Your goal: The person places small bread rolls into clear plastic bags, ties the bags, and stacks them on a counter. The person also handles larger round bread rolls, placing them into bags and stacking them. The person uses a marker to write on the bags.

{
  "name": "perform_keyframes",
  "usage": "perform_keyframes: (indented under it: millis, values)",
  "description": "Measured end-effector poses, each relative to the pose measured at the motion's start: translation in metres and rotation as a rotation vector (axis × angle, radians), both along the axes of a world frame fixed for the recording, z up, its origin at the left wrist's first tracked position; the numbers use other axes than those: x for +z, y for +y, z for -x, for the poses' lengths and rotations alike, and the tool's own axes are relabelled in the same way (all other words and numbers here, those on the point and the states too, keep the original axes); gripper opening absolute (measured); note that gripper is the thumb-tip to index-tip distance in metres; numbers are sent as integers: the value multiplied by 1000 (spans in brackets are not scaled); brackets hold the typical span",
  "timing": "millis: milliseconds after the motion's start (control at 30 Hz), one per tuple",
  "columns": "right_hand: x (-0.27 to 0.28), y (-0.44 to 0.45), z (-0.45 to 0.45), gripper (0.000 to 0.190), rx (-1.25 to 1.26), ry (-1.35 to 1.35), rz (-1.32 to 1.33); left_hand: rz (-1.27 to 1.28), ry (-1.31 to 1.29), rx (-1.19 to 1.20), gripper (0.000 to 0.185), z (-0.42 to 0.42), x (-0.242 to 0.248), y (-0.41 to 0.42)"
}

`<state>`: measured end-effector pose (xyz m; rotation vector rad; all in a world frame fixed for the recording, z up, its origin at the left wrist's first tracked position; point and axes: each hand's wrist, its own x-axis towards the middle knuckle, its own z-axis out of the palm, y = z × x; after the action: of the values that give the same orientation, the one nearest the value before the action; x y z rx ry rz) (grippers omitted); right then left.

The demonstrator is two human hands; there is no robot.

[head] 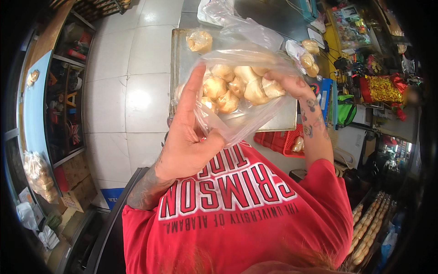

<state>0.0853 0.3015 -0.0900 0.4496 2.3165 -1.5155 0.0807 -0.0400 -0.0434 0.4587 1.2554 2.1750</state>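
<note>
A clear plastic bag (pixel 236 132) is spread wide in front of my chest, its mouth facing up at me. My left hand (pixel 186 150) grips the near left rim, with the index finger stretched along the bag's side and the thumb at the lower edge. Several golden bread rolls (pixel 214 87) show through the mouth, some of them in clear wrap. On the far right side, my right hand (pixel 287 82) reaches to the bag's edge, its fingertips against a roll (pixel 272 88). Plastic film partly covers those fingers, so their grip is unclear. Below the bag lies a metal baking tray (pixel 284 118).
A wrapped roll (pixel 199 41) sits at the tray's far left corner. Loose plastic bags (pixel 246 27) lie beyond it. Bagged rolls (pixel 309 58) rest at the right. A red plastic crate (pixel 273 142) stands below the tray. Glass-fronted shelving (pixel 66 89) lines the left beyond the tiled floor.
</note>
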Motion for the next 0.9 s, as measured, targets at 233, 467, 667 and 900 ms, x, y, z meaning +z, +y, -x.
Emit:
perform_keyframes:
  millis: [233, 467, 667, 900]
  values:
    - [-39, 30, -10, 52, 248, 239, -245, -34, -66, -63, 103, -2, 9, -6]
    - [94, -1, 6, 43, 363, 59, -239, 32, 140, -44, 96, -2, -6, -7]
    - [-11, -18, 182, 44, 529, 284, -382, 139, 198, -71, 94, -2, 3, -8]
    - [-171, -48, 286, 35, 1041, 129, -546, 217, -45, -59, 92, -3, 14, -4]
